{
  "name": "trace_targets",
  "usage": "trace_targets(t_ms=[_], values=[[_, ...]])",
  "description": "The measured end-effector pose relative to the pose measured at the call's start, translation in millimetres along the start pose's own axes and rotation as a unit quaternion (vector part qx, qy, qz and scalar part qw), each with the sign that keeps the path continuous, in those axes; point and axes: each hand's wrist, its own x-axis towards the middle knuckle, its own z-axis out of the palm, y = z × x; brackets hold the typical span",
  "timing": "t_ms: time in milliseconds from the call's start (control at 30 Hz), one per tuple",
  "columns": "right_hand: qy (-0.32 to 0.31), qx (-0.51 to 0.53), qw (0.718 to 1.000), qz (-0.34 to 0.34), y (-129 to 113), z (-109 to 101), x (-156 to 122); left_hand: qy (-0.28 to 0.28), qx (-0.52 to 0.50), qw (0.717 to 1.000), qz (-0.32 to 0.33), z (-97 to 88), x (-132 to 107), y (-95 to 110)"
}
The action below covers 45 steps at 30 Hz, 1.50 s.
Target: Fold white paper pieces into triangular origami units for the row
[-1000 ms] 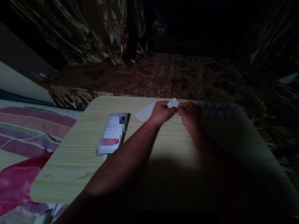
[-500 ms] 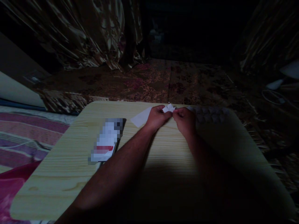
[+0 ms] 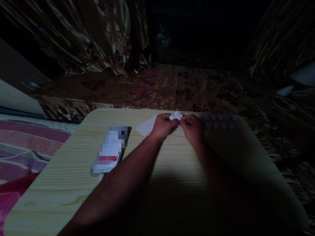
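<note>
- The folded paper is small and white, held between both hands over the far side of the table.
- The left hand pinches its left edge; the right hand pinches its right edge, fingertips pressed together.
- Judged light, thin, easily creased or torn; best held at its folded edges with mild pressure.
- A flat paper strip lies just beside the left hand.

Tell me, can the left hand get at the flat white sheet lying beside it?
Probably yes: the white sheet lies flat right against the left hand, nothing between, though its fingers pinch the folded paper with the right hand.
</note>
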Motion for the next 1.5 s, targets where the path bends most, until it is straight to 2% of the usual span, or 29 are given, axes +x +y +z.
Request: trace_targets(t_ms=[167, 367, 633, 900, 1100, 1167, 1233, 1367, 1500], values=[[0.02, -0.058, 0.995, -0.083, 1.6, 0.4, -4.0, 0.008, -0.042, 0.999, -0.013, 2.0, -0.5, 2.4], [0.001, -0.073, 0.978, -0.193, -0.7, -4.1, -5.1, 0.006, -0.076, 0.997, -0.019, 1.7, -0.6, 7.3], [-0.026, -0.101, 0.969, -0.225, -3.1, -7.3, -4.9, 0.006, -0.083, 0.996, -0.017, 1.3, -1.7, 9.6], [-0.029, -0.111, 0.963, -0.242, -4.4, -9.6, -5.4, -0.022, -0.11, 0.993, -0.041, -0.1, -2.0, 13.3], [-0.035, -0.069, 0.976, -0.203, -3.6, -5.9, -6.9, -0.009, -0.109, 0.992, -0.059, -0.4, -1.7, 16.7], [-0.022, -0.018, 0.989, -0.144, -2.4, -3.8, -6.1, -0.011, -0.117, 0.991, -0.063, -1.4, -1.4, 17.0], [-0.01, 0.038, 0.998, -0.052, -1.2, -2.7, -3.4, -0.012, -0.125, 0.99, -0.07, -2.3, -1.3, 17.1], [-0.061, 0.118, 0.985, 0.106, -1.6, -4.3, 5.0, -0.004, -0.13, 0.989, -0.076, -2.1, -1.1, 16.6], [-0.118, 0.145, 0.971, 0.147, -6.5, -5.3, 8.7, -0.01, -0.123, 0.99, -0.074, -1.4, -0.6, 15.4]])
